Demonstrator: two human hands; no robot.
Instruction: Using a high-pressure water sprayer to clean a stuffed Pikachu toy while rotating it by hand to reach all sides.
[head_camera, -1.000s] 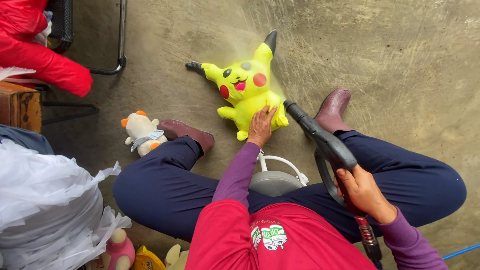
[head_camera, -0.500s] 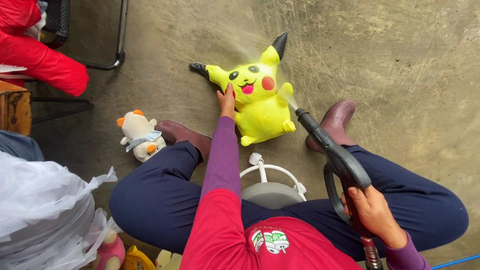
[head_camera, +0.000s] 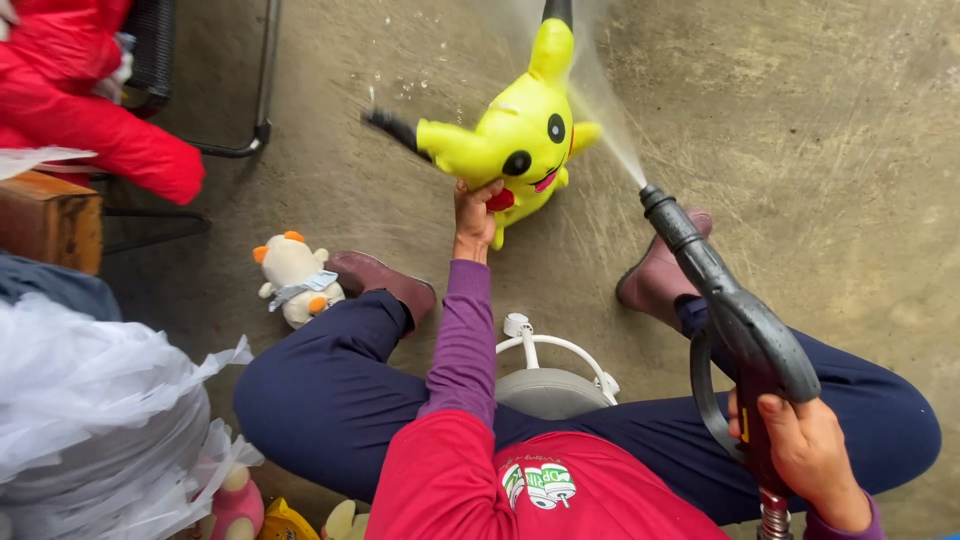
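Bright yellow plush toy (head_camera: 520, 135) w/ red cheeks, top middle, left hand (head_camera: 476, 215) fingers gripping it, right hand (head_camera: 812, 455) closed round black spray gun (head_camera: 735, 320), ear tip cut off at top.

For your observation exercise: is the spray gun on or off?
On. A cone of water fans from the spray gun nozzle past the yellow plush toy.

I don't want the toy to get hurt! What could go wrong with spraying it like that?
The left hand grips the yellow plush toy only at its lower edge, so the jet might knock it loose. The spray gun, held in the right hand, fires close past those fingers, so they could get hit. Splashes may also wet the small white plush toy lying nearby on the concrete floor.
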